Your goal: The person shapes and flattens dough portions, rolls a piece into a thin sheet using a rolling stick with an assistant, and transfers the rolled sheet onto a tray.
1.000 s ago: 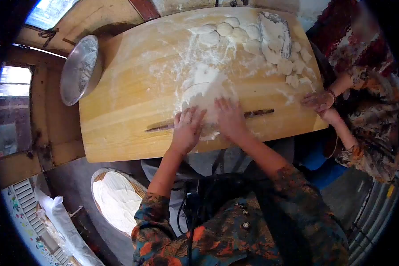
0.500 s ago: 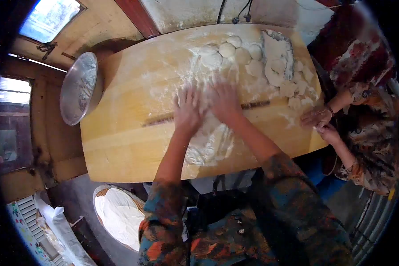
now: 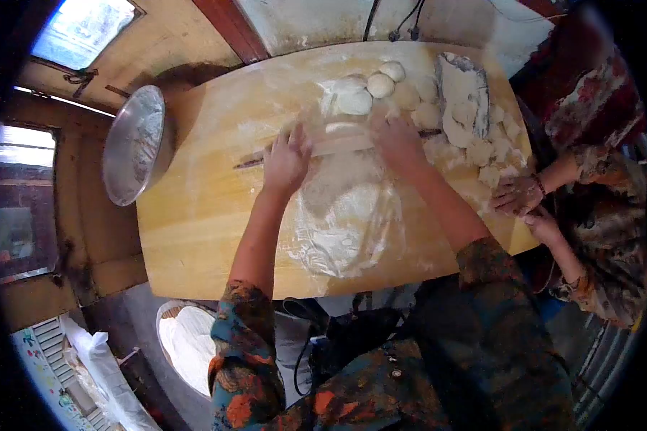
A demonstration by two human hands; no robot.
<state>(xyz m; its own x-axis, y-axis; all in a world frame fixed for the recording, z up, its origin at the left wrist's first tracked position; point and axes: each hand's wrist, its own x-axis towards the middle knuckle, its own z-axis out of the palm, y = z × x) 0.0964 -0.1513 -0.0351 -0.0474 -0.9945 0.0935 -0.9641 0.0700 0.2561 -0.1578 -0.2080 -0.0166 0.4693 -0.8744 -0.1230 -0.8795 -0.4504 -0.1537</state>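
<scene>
A long rolling pin [image 3: 339,144] with dark tapered ends lies crosswise over a thin, floured dough sheet [image 3: 352,205]. My left hand [image 3: 287,159] rests on the left part of the pin, fingers stretched forward and a little apart. Over the right part lies my right hand [image 3: 399,144], also with fingers extended; motion blurs its fingertips. The pin passes beneath both palms. Just beyond my hands sit several round dough pieces [image 3: 380,85], some touching. Loose white flour coats the near part of the sheet.
A metal basin [image 3: 134,146] stands at the table's left end. On the right are a floury bag [image 3: 463,100], small dough pieces [image 3: 490,174] and another person's hands [image 3: 528,205]. White sheets lie on a round tray [image 3: 167,310] below the near edge.
My hands and the rolling pin have moved away from me, and the hands are wider apart. More of the dough sheet shows behind the pin. The view has shifted slightly.
</scene>
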